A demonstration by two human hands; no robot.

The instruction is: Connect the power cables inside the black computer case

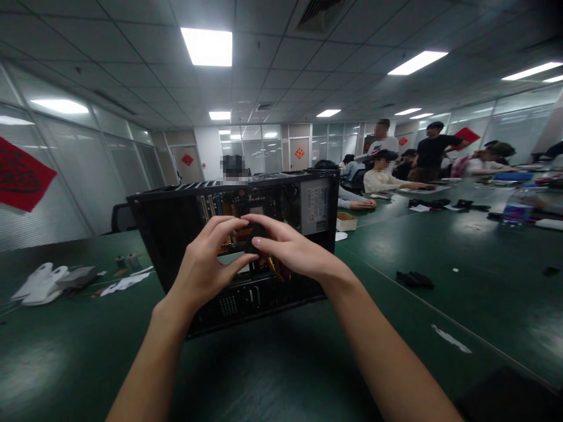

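Your left hand (206, 264) and right hand (290, 249) meet before the open black metal computer case (176, 223), standing on the dark green counter (440, 264). Fingers of both hands are clamped together on a small black square part (254, 237), held between their tips.

An open computer case (185, 234) is stood on the table (88, 363) at the centre of the view, with a power supply (314, 208) set in its 2 o'clock corner. In front of its open side the left hand (206, 266) and right hand (285, 246) are met, with a small part (254, 234) pinched between them. At 9 o'clock of the case, bags (39, 284) and scraps (125, 283) are laid. At 3 o'clock a small box (346, 221) is placed, a bottle (516, 206) farther out. Seated people (382, 176) are found behind, at 1 o'clock.
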